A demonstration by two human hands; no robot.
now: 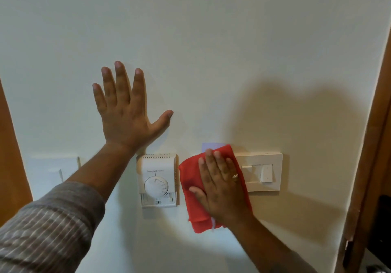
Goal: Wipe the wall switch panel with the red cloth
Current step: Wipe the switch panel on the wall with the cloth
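**Red cloth flat on the switch panel, other hand on the wall**

Using the Honeywell thermostat (pixel 157 180) as the reference point. Up and to the left of it, the left hand (pixel 124 112) is spread wide, fingers fanned, palm flat on the bare white wall (pixel 211 40), holding nothing. Its arm has a grey striped sleeve (pixel 48 226) pushed up.

Just right of the thermostat is the red cloth (pixel 192 192), nearly touching the thermostat's edge. The right hand (pixel 220 188) lies flat on it, fingers together and pointing up, pressing it over the left part of the wall switch panel (pixel 264 173). There's a ring (pixel 235 176) on one finger. The panel's right part is uncovered, rocker switch (pixel 266 173) showing. Far right there's a wooden door frame (pixel 372 145).
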